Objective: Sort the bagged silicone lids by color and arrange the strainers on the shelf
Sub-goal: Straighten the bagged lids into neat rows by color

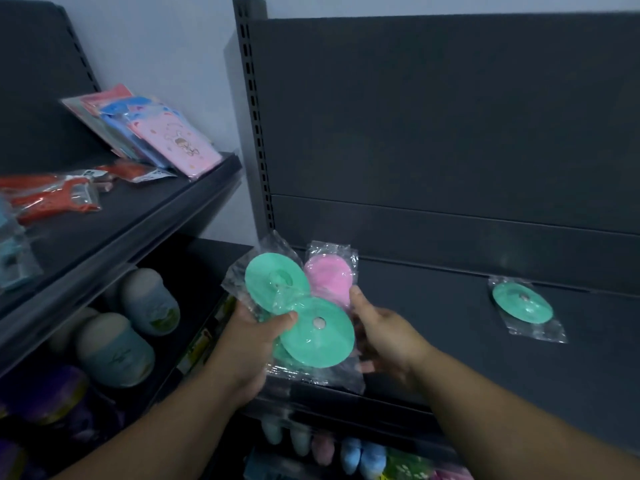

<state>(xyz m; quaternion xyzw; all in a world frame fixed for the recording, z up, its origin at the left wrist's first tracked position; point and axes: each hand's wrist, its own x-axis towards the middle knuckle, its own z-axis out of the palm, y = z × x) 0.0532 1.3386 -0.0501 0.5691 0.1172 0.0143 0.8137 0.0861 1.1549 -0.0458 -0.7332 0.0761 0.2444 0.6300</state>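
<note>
My left hand (254,344) grips a fanned bunch of bagged silicone lids: a green lid (273,282) at the top left and a second green lid (317,336) in front, thumb pressed on the plastic between them. A pink lid (329,280) in its bag stands behind them. My right hand (381,336) holds the bunch from the right, its thumb on the pink lid's bag and its fingers hidden behind the lids. One more bagged green lid (523,303) lies flat on the dark shelf (450,341) to the right. No strainers are visible.
The left shelf (131,216) carries pink and blue packaged items (162,133) and red bagged tools (55,199). Grey rounded containers (114,351) sit on the level below. Pastel goods (346,448) hang under the front shelf edge. A slotted upright post (254,116) divides the units.
</note>
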